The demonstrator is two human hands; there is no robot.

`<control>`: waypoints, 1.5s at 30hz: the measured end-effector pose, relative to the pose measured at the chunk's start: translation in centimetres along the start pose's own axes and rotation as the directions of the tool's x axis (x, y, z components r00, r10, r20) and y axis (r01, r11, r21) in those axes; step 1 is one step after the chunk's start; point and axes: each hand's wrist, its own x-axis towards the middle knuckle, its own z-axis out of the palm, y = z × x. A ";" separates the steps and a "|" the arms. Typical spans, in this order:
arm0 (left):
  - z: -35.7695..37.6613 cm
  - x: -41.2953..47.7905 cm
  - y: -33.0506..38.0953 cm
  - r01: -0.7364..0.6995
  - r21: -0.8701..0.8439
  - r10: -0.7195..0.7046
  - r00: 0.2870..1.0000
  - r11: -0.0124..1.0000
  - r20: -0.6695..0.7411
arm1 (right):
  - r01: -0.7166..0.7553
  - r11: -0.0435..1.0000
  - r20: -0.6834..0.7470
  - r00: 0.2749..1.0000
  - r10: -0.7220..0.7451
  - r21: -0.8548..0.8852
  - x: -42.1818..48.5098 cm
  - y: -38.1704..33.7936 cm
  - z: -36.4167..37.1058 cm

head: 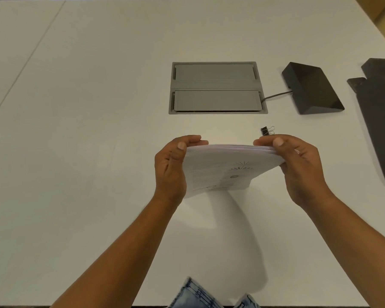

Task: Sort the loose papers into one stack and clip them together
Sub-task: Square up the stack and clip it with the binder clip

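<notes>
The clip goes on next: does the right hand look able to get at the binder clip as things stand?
Likely yes. The binder clip lies on the table just beyond the right hand, nothing between them. But that hand grips the paper stack and must let go first.

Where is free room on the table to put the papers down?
Widest bare patch: the table left of the left hand and the grey hatch. Also free under the held paper stack. Crowded right: binder clip, black wedge device, dark stand.
</notes>
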 end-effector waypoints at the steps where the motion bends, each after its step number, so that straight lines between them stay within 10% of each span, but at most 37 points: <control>1: 0.0 0.1 0.0 -0.003 0.001 0.003 1.000 1.000 0.004 | 0.001 1.000 0.003 1.000 -0.001 -0.002 0.0 0.0 -0.1; 13: -1.8 0.3 -3.5 0.140 0.292 -0.201 0.960 0.946 0.193 | -0.035 0.979 0.200 0.977 0.075 -0.200 0.1 4.9 -1.1; 20: -2.0 0.9 -6.7 0.203 0.361 -0.271 0.951 0.910 0.149 | -0.280 0.890 0.199 0.909 0.366 -0.360 1.2 8.3 0.3; 24: -1.9 0.9 -5.8 0.149 0.268 -0.186 0.976 0.952 0.118 | -0.133 0.929 -0.026 0.991 0.132 -0.346 0.7 7.4 1.1; 29: -1.2 0.4 -5.1 0.037 0.180 -0.049 0.997 0.983 0.066 | 0.100 0.933 0.027 0.995 -0.096 -0.345 0.0 5.9 1.5; 45: -2.3 -1.2 -8.9 0.324 0.099 -0.331 0.941 0.941 0.072 | -0.170 0.944 -0.050 0.985 0.162 -0.282 -3.1 10.0 3.2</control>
